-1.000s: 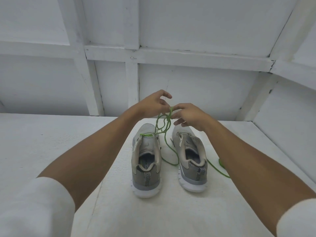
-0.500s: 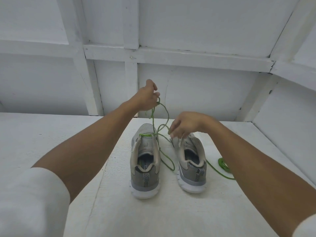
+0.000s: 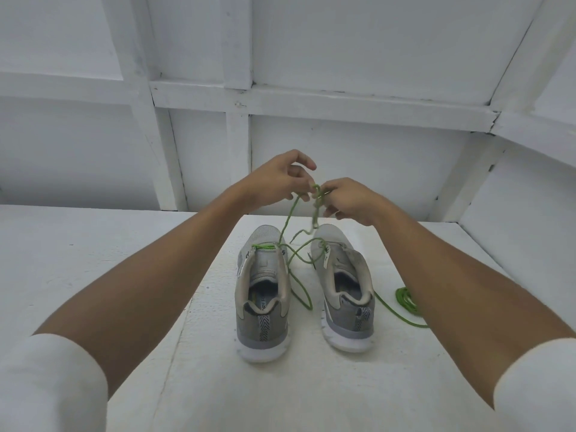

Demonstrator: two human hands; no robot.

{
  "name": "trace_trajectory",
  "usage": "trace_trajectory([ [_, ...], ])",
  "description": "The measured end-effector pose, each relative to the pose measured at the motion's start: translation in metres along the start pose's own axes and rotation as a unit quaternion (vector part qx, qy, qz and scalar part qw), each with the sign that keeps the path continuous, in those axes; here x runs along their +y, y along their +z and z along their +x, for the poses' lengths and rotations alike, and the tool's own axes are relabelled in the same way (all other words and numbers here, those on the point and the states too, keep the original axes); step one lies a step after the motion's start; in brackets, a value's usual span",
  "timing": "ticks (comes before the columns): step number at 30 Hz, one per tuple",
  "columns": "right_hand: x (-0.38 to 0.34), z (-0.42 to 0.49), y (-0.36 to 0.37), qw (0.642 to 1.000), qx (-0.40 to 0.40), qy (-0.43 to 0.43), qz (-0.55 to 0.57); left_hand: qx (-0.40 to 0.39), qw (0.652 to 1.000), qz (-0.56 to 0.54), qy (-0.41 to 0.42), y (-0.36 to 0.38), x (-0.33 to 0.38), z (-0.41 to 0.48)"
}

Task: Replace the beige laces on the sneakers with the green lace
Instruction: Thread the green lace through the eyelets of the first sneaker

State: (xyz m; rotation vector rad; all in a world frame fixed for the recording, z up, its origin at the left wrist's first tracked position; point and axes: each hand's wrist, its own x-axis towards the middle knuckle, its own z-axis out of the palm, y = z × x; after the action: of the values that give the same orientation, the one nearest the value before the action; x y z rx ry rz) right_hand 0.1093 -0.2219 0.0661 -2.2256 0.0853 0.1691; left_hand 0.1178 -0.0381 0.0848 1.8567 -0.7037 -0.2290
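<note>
Two grey sneakers stand side by side on the white surface, heels toward me: the left sneaker and the right sneaker. A green lace crosses the left sneaker's lowest eyelets and rises to my hands, with slack looping between the shoes. My left hand and my right hand meet above the toes, both pinching the lace where it forms a small loop. No beige lace is visible.
A second green lace lies coiled on the white surface right of the right sneaker, partly hidden by my right forearm. White panelled walls stand close behind and at the right.
My left hand came down from its raised pull and my right hand rose from the right sneaker. The two hands are together again on the lace above the toes.
</note>
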Motion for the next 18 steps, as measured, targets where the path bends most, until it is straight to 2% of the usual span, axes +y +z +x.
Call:
trace_trajectory([
  [2, -0.001, 0.004, -0.006, 0.998, 0.02, 0.022, 0.048, -0.023, 1.0, -0.002, -0.002, 0.001, 0.0, -0.006],
  [4, -0.005, 0.007, -0.01, 0.988, 0.038, 0.032, 0.147, -0.074, 0.997, 0.017, -0.012, 0.006, -0.002, -0.013],
  [7, -0.016, 0.007, -0.013, 0.942, 0.026, 0.021, 0.333, -0.159, 0.983, 0.055, -0.067, 0.014, -0.009, -0.02],
  [8, -0.021, 0.005, -0.014, 0.934, 0.023, 0.011, 0.357, -0.162, 0.981, 0.061, -0.089, 0.014, -0.013, -0.019],
  [9, -0.026, 0.003, -0.014, 0.936, 0.022, 0.0, 0.35, -0.14, 0.983, 0.065, -0.104, 0.014, -0.017, -0.017],
  [12, -0.04, -0.003, -0.013, 0.955, 0.007, -0.046, 0.293, 0.021, 0.99, 0.096, -0.098, 0.009, -0.026, -0.005],
  [13, -0.044, -0.005, -0.013, 0.953, -0.002, -0.06, 0.298, 0.049, 0.988, 0.118, -0.089, 0.007, -0.029, 0.0],
  [18, -0.058, -0.012, -0.012, 0.922, -0.037, -0.103, 0.372, -0.04, 0.98, 0.174, -0.093, 0.014, -0.044, 0.01],
])
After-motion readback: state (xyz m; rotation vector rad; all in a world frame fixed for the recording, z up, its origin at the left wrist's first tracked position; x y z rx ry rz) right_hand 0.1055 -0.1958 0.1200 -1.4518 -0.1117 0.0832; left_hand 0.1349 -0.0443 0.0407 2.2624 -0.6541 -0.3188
